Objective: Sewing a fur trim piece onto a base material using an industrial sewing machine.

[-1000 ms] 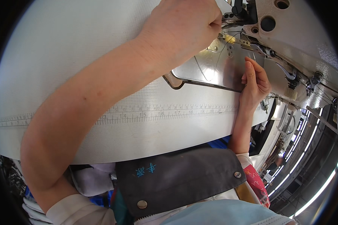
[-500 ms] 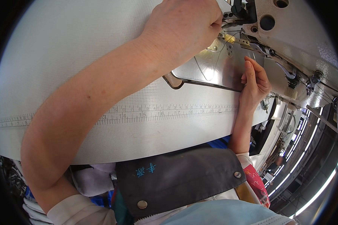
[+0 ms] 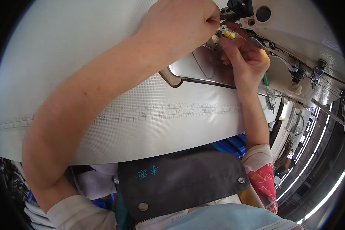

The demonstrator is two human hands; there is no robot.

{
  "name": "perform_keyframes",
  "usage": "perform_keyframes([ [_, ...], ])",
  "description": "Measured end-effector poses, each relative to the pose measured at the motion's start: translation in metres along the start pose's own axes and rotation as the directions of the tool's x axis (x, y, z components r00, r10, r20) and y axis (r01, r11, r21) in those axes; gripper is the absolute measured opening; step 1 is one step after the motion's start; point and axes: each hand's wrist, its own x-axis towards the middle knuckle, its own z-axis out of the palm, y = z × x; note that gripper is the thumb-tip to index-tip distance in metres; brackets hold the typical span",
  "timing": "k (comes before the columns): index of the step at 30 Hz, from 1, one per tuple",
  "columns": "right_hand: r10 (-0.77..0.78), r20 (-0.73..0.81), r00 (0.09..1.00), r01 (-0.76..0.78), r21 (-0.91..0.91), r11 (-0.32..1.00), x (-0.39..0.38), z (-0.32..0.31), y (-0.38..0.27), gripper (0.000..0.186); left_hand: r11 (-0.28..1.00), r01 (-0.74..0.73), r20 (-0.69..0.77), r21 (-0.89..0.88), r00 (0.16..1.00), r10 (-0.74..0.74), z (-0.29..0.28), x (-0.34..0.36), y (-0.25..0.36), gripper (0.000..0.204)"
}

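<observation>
Beside the needle area of a white sewing machine, my left hand is closed, its fingertips hidden behind the hand and the machine parts. My right hand reaches in from the right with thumb and forefinger pinched close to a small yellow piece by the presser foot. Whatever either hand grips is too small or hidden to name. A thin dark thread loops over the shiny metal plate below the hands.
A pale textured tabletop carries a printed ruler strip. The machine's thread guides and tension springs stand to the right of my right hand. A small green item lies behind that wrist. Dark cloth covers my lap.
My right hand has moved up and left from the plate's right side to the needle area, closing into a pinch. My left hand stays near the needle; the view has shifted slightly.
</observation>
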Motion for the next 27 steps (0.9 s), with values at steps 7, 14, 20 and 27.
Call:
perform_keyframes([
  [7, 0.021, -0.045, 0.999, -0.022, -0.016, 1.0, 0.0055, 0.0084, 0.0005, 0.013, 1.0, 0.017, 0.014, 0.003, 1.0, -0.017, -0.0001, 0.0003, 0.002, 0.017],
  [14, 0.057, -0.062, 0.997, -0.056, 0.009, 0.998, 0.0059, 0.0107, -0.0019, 0.015, 0.999, 0.044, 0.015, 0.008, 0.999, -0.045, 0.0002, -0.0004, 0.0066, 0.016],
  [20, 0.075, -0.082, 0.994, -0.07, 0.055, 0.996, 0.0058, 0.0115, -0.0007, 0.013, 0.993, 0.102, 0.065, 0.058, 0.992, -0.105, 0.0041, 0.0036, 0.0037, 0.016],
  [27, 0.097, -0.077, 0.992, -0.09, 0.085, 0.992, 0.0058, 0.0098, 0.0003, 0.012, 0.994, 0.083, 0.054, 0.074, 0.995, -0.087, 0.0073, 0.0038, 0.0009, 0.016],
])
